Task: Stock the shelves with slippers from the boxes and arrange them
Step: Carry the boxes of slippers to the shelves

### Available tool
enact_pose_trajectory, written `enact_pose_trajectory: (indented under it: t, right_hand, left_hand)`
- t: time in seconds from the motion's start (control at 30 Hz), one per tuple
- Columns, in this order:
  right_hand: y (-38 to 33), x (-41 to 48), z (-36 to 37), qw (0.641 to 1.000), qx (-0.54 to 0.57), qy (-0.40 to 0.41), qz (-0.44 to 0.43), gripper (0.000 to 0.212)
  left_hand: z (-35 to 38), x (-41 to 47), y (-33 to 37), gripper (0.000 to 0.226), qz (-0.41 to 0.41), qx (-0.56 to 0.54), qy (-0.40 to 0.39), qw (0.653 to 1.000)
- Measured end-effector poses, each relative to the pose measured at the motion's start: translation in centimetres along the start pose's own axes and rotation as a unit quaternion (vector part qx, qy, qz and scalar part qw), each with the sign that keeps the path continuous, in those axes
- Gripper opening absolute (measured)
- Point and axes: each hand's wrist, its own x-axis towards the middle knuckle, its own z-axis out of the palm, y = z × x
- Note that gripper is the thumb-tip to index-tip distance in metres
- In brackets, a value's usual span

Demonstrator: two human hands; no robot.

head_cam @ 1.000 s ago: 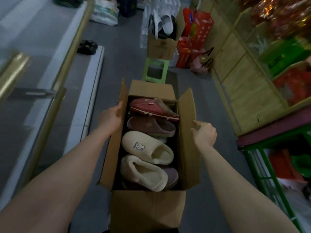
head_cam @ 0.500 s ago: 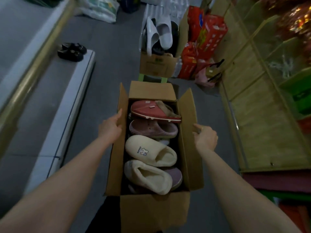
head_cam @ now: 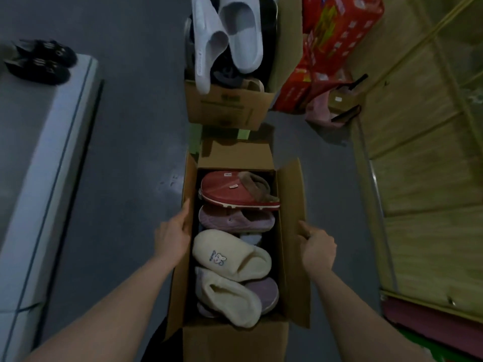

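An open cardboard box (head_cam: 292, 231) hangs between my hands over the grey floor. Inside it lie a red slipper (head_cam: 230, 189) with a brown furry lining at the far end, a purple slipper (head_cam: 235, 220) behind it, and two cream plush slippers (head_cam: 230, 254) nearest me, one with a small blue bunny mark. My left hand (head_cam: 172, 236) presses flat against the box's left wall, fingers straight along the flap. The fingers of my right hand (head_cam: 318, 249) curl round the edge of the right flap.
Just ahead, a second carton (head_cam: 224, 108) full of pale grey slippers sits on a green stool (head_cam: 194, 139). Red packages (head_cam: 334, 35) and a pink bag (head_cam: 321, 111) lie to its right. Wooden shelving (head_cam: 418, 152) lines the right; a low white shelf (head_cam: 39, 165) with black slippers (head_cam: 39, 61) the left.
The box and I have moved forward along the aisle, so the second carton is much closer. The view has tilted down. Both hands stay on the box as before.
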Motion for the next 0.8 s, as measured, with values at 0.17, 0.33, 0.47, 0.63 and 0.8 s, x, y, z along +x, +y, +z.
enact_pose_trajectory:
  t: [0.17,0.33,0.47,0.63,0.8]
  right_hand:
    - [1.8,6.4,5.0,0.999,-0.028,-0.016,-0.001,0.042]
    - [2.9,12.0,8.2,0.998,-0.054,-0.018,-0.02,0.043]
    - [3.8,15.7,10.4,0.997,-0.068,-0.017,-0.029,0.043]
    - [4.6,18.6,13.7,0.996,-0.077,-0.027,-0.038,0.045]
    - [6.0,17.9,17.5,0.995,-0.061,-0.078,-0.021,0.032]
  left_hand:
    - [6.0,4.5,-1.3,0.081,-0.006,-0.001,0.003,1.0]
    - [10.3,8.5,-1.0,0.074,-0.016,-0.018,-0.003,1.0]
    - [13.6,11.5,-1.6,0.073,-0.011,-0.038,-0.003,0.999]
    - [17.7,14.5,-2.9,0.079,-0.031,-0.056,-0.04,0.997]
    - [20.8,14.7,-6.2,0.083,-0.083,0.012,-0.11,0.99]
